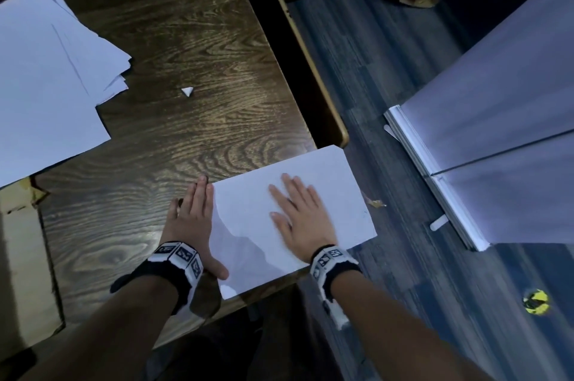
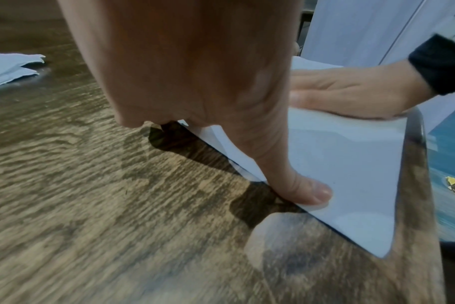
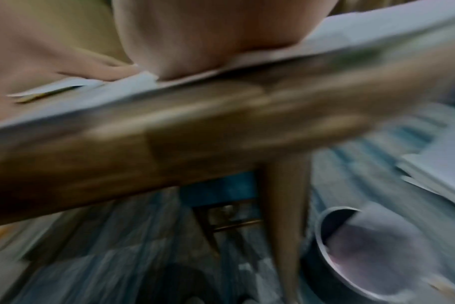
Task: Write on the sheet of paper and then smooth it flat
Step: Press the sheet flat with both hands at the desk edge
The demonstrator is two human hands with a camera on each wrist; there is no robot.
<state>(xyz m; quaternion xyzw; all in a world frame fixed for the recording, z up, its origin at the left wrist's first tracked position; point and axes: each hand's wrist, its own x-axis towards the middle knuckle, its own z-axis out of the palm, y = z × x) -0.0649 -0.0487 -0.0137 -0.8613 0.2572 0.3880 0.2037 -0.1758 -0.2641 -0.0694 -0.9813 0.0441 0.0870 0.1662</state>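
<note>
A white sheet of paper (image 1: 248, 225) lies at the near right corner of the dark wooden table (image 1: 174, 144), its right part overhanging the edge. My right hand (image 1: 298, 213) lies flat on the sheet, fingers spread and straight. My left hand (image 1: 192, 216) rests flat along the sheet's left edge, fingers straight on the wood, thumb on the paper's near corner. In the left wrist view the left thumb (image 2: 307, 191) presses on the sheet (image 2: 351, 164), and the right hand (image 2: 351, 92) presses its far part. The blurred right wrist view shows my palm (image 3: 208, 41) on the paper (image 3: 351, 37). No pen is visible.
A loose stack of white sheets (image 1: 46, 76) covers the table's far left. A small paper scrap (image 1: 187, 91) lies mid-table. A cardboard piece (image 1: 21, 256) sits at the left edge. A white panel (image 1: 497, 132) stands on the floor to the right, with a yellow-black object (image 1: 535, 302) nearby.
</note>
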